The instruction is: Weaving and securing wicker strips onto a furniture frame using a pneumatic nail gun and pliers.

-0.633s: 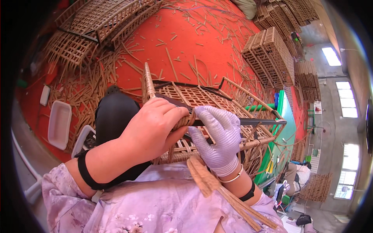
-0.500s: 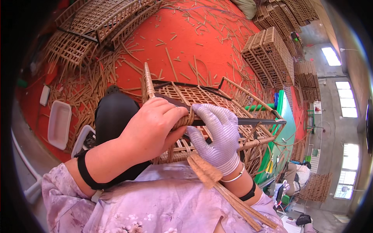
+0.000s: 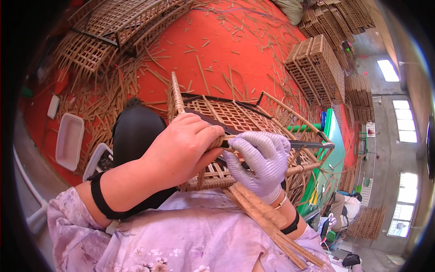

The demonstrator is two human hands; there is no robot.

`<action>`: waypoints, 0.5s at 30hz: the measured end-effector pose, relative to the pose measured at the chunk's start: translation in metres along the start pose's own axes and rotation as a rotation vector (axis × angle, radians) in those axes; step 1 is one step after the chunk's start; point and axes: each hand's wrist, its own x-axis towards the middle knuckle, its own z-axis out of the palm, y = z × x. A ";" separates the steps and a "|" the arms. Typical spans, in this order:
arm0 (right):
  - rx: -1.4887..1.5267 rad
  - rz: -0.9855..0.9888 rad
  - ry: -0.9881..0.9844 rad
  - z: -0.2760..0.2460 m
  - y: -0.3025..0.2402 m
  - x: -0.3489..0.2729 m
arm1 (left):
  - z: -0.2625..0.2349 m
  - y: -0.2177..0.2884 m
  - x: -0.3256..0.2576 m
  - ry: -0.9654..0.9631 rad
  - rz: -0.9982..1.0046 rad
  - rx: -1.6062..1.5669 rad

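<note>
A half-woven basketwork frame (image 3: 220, 109) of brown rattan-like strips and dark bars lies across my lap. My bare left hand (image 3: 174, 145) is closed round its dark bar (image 3: 304, 144), where a wrapped strip (image 3: 216, 143) covers part of the bar. Right beside it, my right hand (image 3: 265, 158), in a pale striped glove, pinches the strip's free part at the bar. Its fingertips partly hide the strip. Under the right wrist, a bundle of long flat strips (image 3: 267, 226) trails over my lap toward the lower right.
Woven panels (image 3: 95, 43) stand at the far left, and stacked ones (image 3: 315, 68) at the far right. Strip offcuts (image 3: 106, 106) litter the red floor. A white tub (image 3: 70, 138) sits left of my knee. A green board (image 3: 333, 136) is on the right, with a person (image 3: 346, 206) beyond.
My right hand has shifted slightly right and its fingers have curled in, drawing the strip away from my left hand. The long strips on my lap have swung a little. My left hand stays on the bar.
</note>
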 end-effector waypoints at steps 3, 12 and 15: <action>-0.045 -0.017 0.013 -0.001 -0.001 -0.004 | -0.001 0.000 -0.001 -0.002 0.007 0.004; -0.004 -0.019 -0.014 -0.006 -0.001 -0.002 | -0.001 0.000 0.000 -0.012 0.008 0.017; 0.028 0.005 0.008 -0.003 -0.002 -0.003 | 0.000 -0.001 0.000 -0.013 0.007 0.007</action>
